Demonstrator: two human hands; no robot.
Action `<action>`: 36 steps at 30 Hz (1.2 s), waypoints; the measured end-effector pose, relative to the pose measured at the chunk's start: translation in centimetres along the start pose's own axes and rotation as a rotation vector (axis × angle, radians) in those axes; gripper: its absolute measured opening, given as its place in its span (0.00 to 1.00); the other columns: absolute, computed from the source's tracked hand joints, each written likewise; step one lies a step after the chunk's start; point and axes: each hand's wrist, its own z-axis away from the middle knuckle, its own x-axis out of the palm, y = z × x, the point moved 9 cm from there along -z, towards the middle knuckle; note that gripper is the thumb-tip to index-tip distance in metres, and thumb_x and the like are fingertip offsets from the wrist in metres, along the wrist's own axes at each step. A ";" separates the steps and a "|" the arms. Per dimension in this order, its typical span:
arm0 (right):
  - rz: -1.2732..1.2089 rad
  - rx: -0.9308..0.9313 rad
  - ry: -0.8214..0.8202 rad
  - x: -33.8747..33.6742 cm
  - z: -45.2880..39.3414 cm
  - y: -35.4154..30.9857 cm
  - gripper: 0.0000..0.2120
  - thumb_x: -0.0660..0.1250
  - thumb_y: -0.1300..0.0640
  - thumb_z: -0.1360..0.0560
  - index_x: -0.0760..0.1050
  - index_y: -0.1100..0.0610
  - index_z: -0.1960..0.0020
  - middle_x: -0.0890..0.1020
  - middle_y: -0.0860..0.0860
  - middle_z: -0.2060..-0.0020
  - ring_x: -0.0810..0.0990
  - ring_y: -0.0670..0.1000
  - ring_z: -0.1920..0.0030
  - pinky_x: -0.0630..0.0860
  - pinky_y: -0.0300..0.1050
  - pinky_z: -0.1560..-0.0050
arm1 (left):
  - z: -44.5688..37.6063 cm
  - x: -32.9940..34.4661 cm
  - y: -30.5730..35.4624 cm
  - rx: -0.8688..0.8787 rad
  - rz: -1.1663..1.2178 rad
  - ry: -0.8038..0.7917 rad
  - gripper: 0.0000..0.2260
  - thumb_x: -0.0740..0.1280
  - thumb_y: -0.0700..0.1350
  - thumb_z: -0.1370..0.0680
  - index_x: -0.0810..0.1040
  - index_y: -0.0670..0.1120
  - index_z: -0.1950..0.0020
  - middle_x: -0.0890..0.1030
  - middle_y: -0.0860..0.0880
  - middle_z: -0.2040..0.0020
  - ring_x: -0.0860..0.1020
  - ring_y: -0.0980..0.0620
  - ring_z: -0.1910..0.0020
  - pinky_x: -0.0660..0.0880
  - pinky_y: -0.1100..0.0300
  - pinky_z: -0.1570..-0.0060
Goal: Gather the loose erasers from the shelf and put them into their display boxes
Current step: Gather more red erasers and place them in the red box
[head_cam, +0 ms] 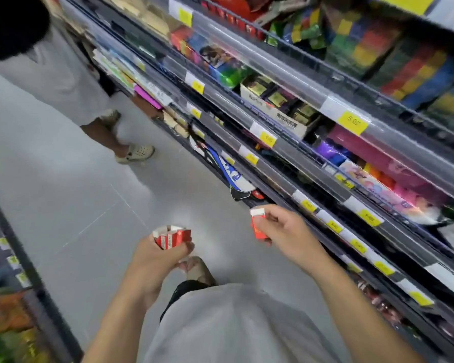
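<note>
Head view: loose erasers are held in both hands in a shop aisle.

A bunch of red-sleeved erasers [171, 238] is gripped upright in the left hand [157, 260], whose fingers are curled round it, over the grey floor [71, 195]. A single red-and-white eraser [258, 224] is pinched between thumb and fingers of the right hand [286, 231], which is held just in front of the shelves [286, 163]. The two hands are kept apart, at about the same height. Yellow price tags [352, 122] are fixed along the shelf rails, behind which packed goods are stacked. Another person's legs and pale sandal [135, 154] are seen further along the aisle.
</note>
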 end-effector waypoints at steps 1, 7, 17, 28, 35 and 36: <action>0.010 -0.015 -0.025 1.4 -1.2 -0.8 0.04 0.67 0.57 0.20 0.81 0.51 0.51 0.80 0.46 0.65 0.76 0.47 0.65 0.72 0.39 0.65 | -0.4 -1.5 0.1 0.000 0.013 0.014 0.11 0.78 0.37 0.35 0.86 0.48 0.56 0.80 0.48 0.66 0.76 0.51 0.71 0.77 0.59 0.68; 0.059 0.000 -0.090 9.1 -7.4 -3.6 0.04 0.67 0.58 0.20 0.81 0.53 0.52 0.81 0.45 0.65 0.77 0.46 0.66 0.73 0.37 0.65 | -4.1 -10.1 2.0 -0.010 0.094 0.095 0.13 0.77 0.40 0.37 0.86 0.55 0.57 0.82 0.50 0.66 0.77 0.53 0.70 0.78 0.60 0.67; 0.103 0.061 -0.054 14.2 -14.9 -5.7 0.07 0.66 0.60 0.20 0.80 0.58 0.56 0.79 0.59 0.67 0.74 0.51 0.67 0.72 0.45 0.63 | -12.7 -18.2 10.0 0.034 0.129 0.091 0.11 0.77 0.41 0.38 0.87 0.54 0.58 0.83 0.48 0.64 0.78 0.51 0.68 0.77 0.59 0.67; 0.098 0.069 -0.038 13.3 -28.3 -9.9 0.06 0.66 0.58 0.20 0.81 0.54 0.52 0.79 0.60 0.64 0.75 0.50 0.67 0.72 0.48 0.61 | -23.7 -19.2 16.9 0.012 0.113 0.110 0.10 0.76 0.40 0.37 0.86 0.49 0.57 0.80 0.49 0.65 0.75 0.51 0.70 0.77 0.61 0.68; 0.038 0.001 -0.017 12.0 -35.4 -17.2 0.07 0.66 0.55 0.20 0.82 0.46 0.48 0.83 0.52 0.60 0.77 0.47 0.66 0.75 0.39 0.63 | -30.0 -17.4 22.4 0.033 0.076 0.042 0.14 0.76 0.40 0.37 0.83 0.43 0.52 0.79 0.46 0.65 0.75 0.51 0.69 0.76 0.61 0.68; 0.036 -0.012 0.000 11.7 -36.0 -18.2 0.07 0.66 0.55 0.20 0.82 0.46 0.48 0.83 0.53 0.59 0.77 0.47 0.66 0.75 0.42 0.62 | -30.9 -17.0 23.6 0.047 0.067 0.021 0.14 0.76 0.40 0.37 0.83 0.42 0.52 0.79 0.46 0.65 0.75 0.51 0.69 0.76 0.61 0.68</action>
